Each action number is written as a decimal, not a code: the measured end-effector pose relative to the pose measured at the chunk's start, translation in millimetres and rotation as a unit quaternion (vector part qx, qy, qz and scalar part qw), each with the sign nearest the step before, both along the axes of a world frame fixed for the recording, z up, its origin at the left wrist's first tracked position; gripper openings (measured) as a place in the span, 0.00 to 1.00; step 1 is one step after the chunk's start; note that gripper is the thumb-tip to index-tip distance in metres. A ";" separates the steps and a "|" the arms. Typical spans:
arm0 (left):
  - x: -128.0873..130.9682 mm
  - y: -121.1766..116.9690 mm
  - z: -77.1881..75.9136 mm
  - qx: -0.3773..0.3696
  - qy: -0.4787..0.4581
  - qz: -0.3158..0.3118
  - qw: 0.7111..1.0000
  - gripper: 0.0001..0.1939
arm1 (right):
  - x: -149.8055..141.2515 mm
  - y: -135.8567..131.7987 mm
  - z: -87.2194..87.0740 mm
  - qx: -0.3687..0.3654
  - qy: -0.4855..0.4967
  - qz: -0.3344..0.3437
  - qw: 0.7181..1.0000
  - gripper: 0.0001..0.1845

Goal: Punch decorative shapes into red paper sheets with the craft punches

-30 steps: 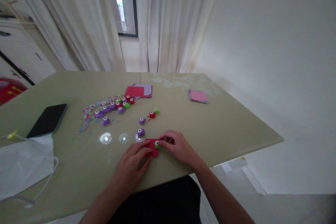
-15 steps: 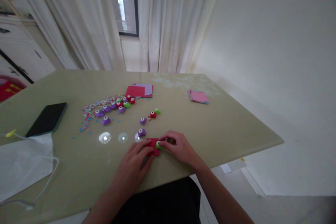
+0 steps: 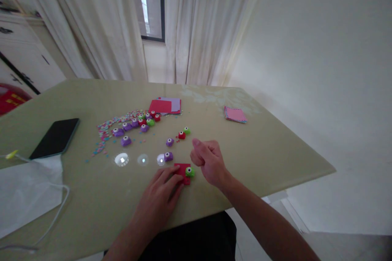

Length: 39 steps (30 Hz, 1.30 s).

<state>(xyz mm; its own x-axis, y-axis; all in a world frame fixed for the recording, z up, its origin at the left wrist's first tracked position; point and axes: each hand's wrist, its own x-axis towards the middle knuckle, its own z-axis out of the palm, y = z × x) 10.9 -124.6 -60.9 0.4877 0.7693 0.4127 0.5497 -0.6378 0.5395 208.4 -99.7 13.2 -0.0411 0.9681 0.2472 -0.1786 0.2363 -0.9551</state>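
My left hand (image 3: 163, 191) lies on the table with its fingertips pressing down the left part of a small red paper square (image 3: 183, 168), steadying it. On the square's right edge sits a small green one-eyed figure (image 3: 189, 172), touched by neither hand. Just above and to the right of it, my right hand (image 3: 210, 161) is raised in a fist, thumb on top, and no object shows in it. Beyond the square lie two purple one-eyed figures (image 3: 168, 156), a red figure (image 3: 181, 135) and another green figure (image 3: 186, 130).
More one-eyed figures (image 3: 125, 140) cluster at left beside scattered confetti pieces (image 3: 105, 128). Red and lilac paper sheets (image 3: 161, 106) lie at the back, a pink paper stack (image 3: 235, 114) at right. At far left are a phone (image 3: 56, 138) and a white sheet with a cord (image 3: 30, 195).
My right hand has let go of the green figure, lifted up and to the right, and closed into a fist. My left hand stays on the red paper square.
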 end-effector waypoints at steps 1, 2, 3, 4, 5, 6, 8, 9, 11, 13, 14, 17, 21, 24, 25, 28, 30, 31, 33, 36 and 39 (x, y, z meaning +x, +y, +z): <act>0.2 -0.4 -0.2 0.000 0.000 0.002 1.000 0.10 | -3.1 1.9 19.0 0.014 0.019 0.035 0.999 0.38; 0.3 -0.8 -0.4 -0.001 0.001 0.004 1.000 0.10 | -5.3 3.3 37.1 0.041 0.035 0.044 0.998 0.37; 0.4 -1.3 -0.6 -0.004 0.003 0.005 1.000 0.10 | -7.1 4.2 52.0 0.074 0.049 0.028 0.996 0.37; 0.3 -1.8 -0.7 -0.005 0.005 0.006 1.000 0.10 | -8.9 5.0 61.4 0.093 0.051 0.002 0.994 0.38; 0.3 -2.3 -0.8 -0.006 0.007 0.006 1.000 0.10 | -11.2 5.9 64.1 0.090 0.033 -0.018 0.995 0.38; 0.2 -2.7 -0.9 -0.007 0.009 0.004 1.000 0.10 | -14.2 6.8 59.7 0.073 -0.008 -0.015 0.997 0.38; 0.0 -3.2 -0.7 -0.012 0.013 0.001 1.000 0.10 | -22.3 8.7 34.3 0.016 -0.095 0.029 0.995 0.37; -0.2 -3.4 -0.5 -0.016 0.016 -0.002 1.000 0.10 | -26.6 9.4 17.4 -0.007 -0.116 0.034 0.993 0.36; -0.5 -3.6 0.0 -0.023 0.020 -0.007 1.000 0.11 | -33.6 9.6 -13.5 -0.064 -0.175 0.022 0.982 0.35; -0.7 -3.9 0.7 -0.022 0.021 -0.008 0.999 0.12 | -35.9 7.9 -31.3 -0.063 -0.168 -0.021 0.983 0.36; -0.8 -4.1 1.0 -0.020 0.021 -0.006 1.000 0.12 | -35.0 6.5 -34.6 -0.055 -0.148 -0.044 0.986 0.36; -0.5 -4.5 1.8 -0.010 0.021 0.000 1.000 0.12 | -25.5 3.3 -30.9 -0.031 -0.076 -0.076 0.994 0.37; -0.3 -4.2 2.0 0.003 0.022 0.002 1.000 0.11 | -5.2 3.2 -24.1 -0.016 -0.052 -0.093 0.994 0.38; -0.6 -3.7 1.6 0.007 0.026 0.003 1.000 0.11 | 9.6 -1.6 -25.9 -0.021 -0.173 -0.082 0.981 0.35; -0.8 -3.7 1.4 0.008 0.028 0.002 1.000 0.12 | 13.8 -4.6 -26.9 -0.018 -0.234 -0.071 0.970 0.31; -1.2 -4.1 0.6 0.010 0.036 0.001 0.999 0.15 | 24.2 -14.8 -29.6 0.014 -0.373 -0.015 0.928 0.10; -1.3 -4.7 -0.2 0.012 0.040 0.006 0.999 0.15 | 30.0 -19.8 -31.0 0.029 -0.408 0.030 0.912 0.14; -1.3 -5.0 -0.7 0.014 0.041 0.009 0.999 0.14 | 32.7 -21.3 -31.7 0.028 -0.414 0.047 0.909 0.15; -1.6 -5.6 -1.7 0.016 0.042 0.014 0.999 0.12 | 38.3 -22.7 -34.1 0.021 -0.418 0.056 0.907 0.12; -2.3 -6.4 -2.8 0.020 0.044 0.021 0.999 0.11 | 46.2 -22.4 -40.5 0.010 -0.412 0.025 0.911 0.12; -3.0 -6.7 -2.7 0.021 0.044 0.026 0.998 0.10 | 51.1 -21.8 -47.9 -0.006 -0.394 -0.024 0.919 0.12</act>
